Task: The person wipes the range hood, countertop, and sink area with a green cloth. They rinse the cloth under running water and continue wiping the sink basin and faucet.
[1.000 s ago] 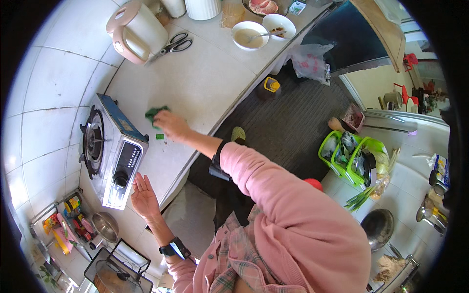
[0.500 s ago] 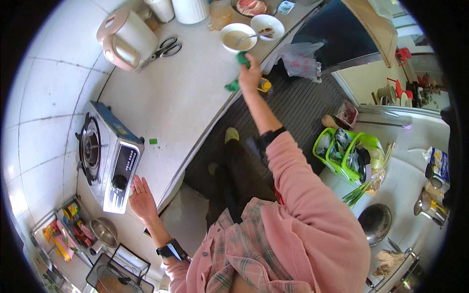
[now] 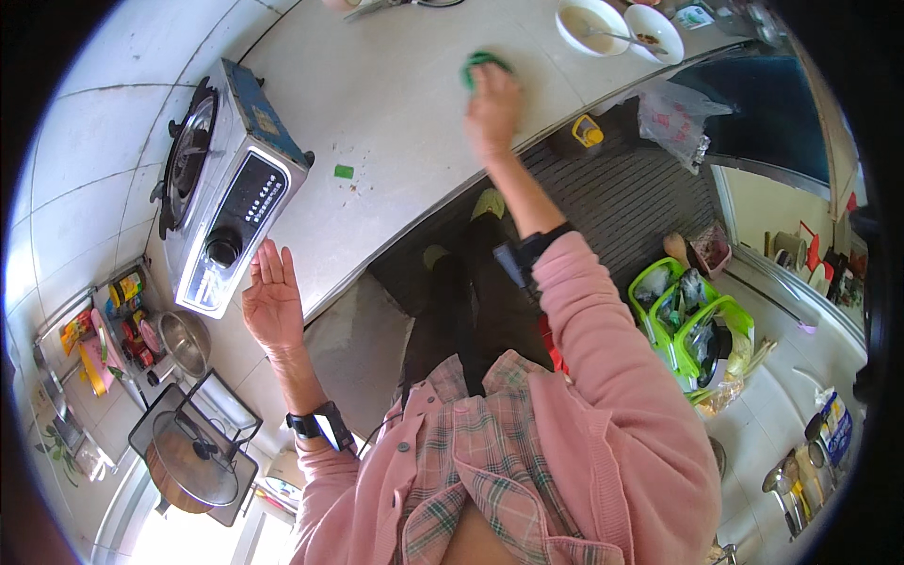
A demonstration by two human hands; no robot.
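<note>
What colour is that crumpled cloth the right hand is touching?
The crumpled cloth is green; it shows best in the head view.

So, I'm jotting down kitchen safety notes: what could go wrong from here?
The right hand has the green cloth on the counter; a wide sweep toward the white bowl with pale contents could bump it or its spoon and spill some. The green scrap and dark crumbs lie loose, so a careless pass might push them off the edge. The open left hand is near the knob on the stove and might nudge it.
</note>
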